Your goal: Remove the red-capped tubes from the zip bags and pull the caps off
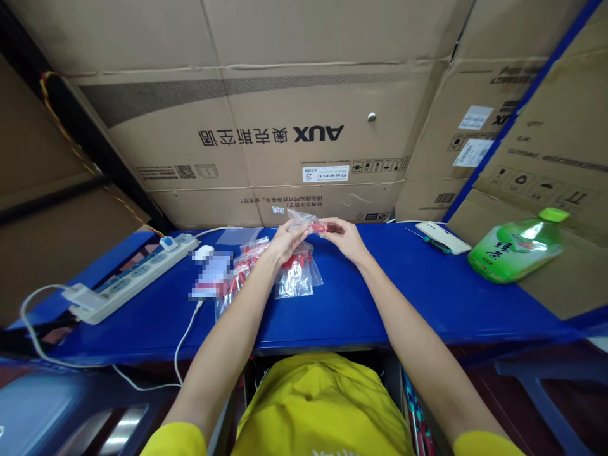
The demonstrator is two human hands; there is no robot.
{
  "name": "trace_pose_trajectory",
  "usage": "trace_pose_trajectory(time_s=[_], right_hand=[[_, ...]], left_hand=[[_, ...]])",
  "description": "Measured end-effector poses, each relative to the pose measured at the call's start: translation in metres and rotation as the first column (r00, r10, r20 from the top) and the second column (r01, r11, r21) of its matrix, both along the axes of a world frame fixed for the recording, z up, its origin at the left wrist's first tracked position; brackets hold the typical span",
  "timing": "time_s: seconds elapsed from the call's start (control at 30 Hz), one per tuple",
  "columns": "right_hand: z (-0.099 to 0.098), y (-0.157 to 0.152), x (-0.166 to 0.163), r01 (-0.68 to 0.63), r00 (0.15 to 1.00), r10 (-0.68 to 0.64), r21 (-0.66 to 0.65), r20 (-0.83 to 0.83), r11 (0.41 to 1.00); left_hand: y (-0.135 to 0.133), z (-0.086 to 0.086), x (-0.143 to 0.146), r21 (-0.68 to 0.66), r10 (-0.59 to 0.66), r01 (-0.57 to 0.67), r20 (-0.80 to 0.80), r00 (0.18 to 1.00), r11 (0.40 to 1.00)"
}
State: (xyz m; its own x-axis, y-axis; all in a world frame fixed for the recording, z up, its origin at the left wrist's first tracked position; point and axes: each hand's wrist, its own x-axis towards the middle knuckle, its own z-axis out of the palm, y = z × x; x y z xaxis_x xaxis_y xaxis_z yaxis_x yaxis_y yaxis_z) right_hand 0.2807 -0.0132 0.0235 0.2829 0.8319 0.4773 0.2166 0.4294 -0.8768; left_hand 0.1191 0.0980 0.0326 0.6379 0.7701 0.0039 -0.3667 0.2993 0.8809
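Note:
A small clear plastic bag [300, 218] with red pieces in it is held up above the blue table. My left hand [287, 243] is closed on the bag's left side. With its fingers pinched, my right hand [342, 237] grips the right side, where the red pieces [318, 226] show through the plastic. What exactly the pieces are is too small to tell. Below and left of my hands lie more clear bags [295, 282] with red pieces, partly hidden by my left forearm. A flat clear bag [240, 235] lies behind them.
A white power strip [140, 272] with plugs and cables stands at the left on the blue table [342, 316]. Beside the bags is a blurred-out object [212, 275] with a white cable. At right are a screwdriver [437, 244], a white phone-like slab [449, 237] and a green bottle [517, 248] lying tilted. Cardboard [266, 95] walls the back.

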Motion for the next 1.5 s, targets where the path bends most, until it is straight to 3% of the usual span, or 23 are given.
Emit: trace_pose_trajectory(time_s=[0.17, 0.3, 0.47, 0.73, 0.97, 1.07, 1.17, 1.27, 1.37, 1.5], right_hand=[[-0.003, -0.001, 0.0, 0.073, 0.992, -0.074, 0.02, 0.098, 0.997], [-0.003, 0.001, 0.001, 0.086, 0.994, -0.088, 0.033, 0.06, 0.996], [0.001, 0.002, 0.0, 0.09, 0.992, -0.088, 0.017, -0.086, 0.996], [-0.003, 0.004, -0.005, 0.121, 0.983, -0.116, 0.025, -0.143, 0.992], [-0.004, 0.003, -0.008, 0.14, 0.981, -0.14, -0.009, -0.134, 0.99], [-0.005, 0.005, -0.011, 0.149, 0.982, -0.15, -0.015, -0.113, 0.989], [-0.006, 0.005, -0.012, 0.173, 0.977, -0.174, -0.018, -0.122, 0.985], [-0.007, 0.005, -0.01, 0.195, 0.973, -0.195, -0.011, -0.12, 0.981], [-0.008, 0.004, -0.006, 0.185, 0.976, -0.188, -0.036, -0.11, 0.982], [-0.011, 0.007, -0.003, 0.172, 0.972, -0.179, -0.058, -0.152, 0.983]], left_hand=[[-0.005, -0.002, 0.004, 0.033, -0.023, 0.024, -0.041, 0.999, 0.999], [-0.004, -0.001, 0.008, 0.101, 0.112, -0.107, -0.043, 0.993, 0.989], [0.0, -0.001, 0.011, 0.038, 0.262, -0.261, -0.009, 0.965, 0.964], [-0.007, -0.003, 0.01, 0.028, 0.156, -0.155, -0.037, 0.987, 0.987], [-0.007, -0.006, 0.015, 0.102, 0.396, -0.388, -0.078, 0.915, 0.916], [-0.006, -0.009, 0.016, 0.243, 0.471, -0.433, -0.126, 0.873, 0.868], [-0.008, -0.009, 0.015, 0.43, 0.455, -0.365, -0.126, 0.881, 0.826], [-0.012, -0.008, 0.015, 0.515, 0.312, -0.187, -0.168, 0.935, 0.837], [-0.014, -0.007, 0.014, 0.516, 0.235, -0.103, -0.197, 0.952, 0.85], [-0.013, -0.007, 0.013, 0.39, 0.205, -0.131, -0.153, 0.967, 0.911]])
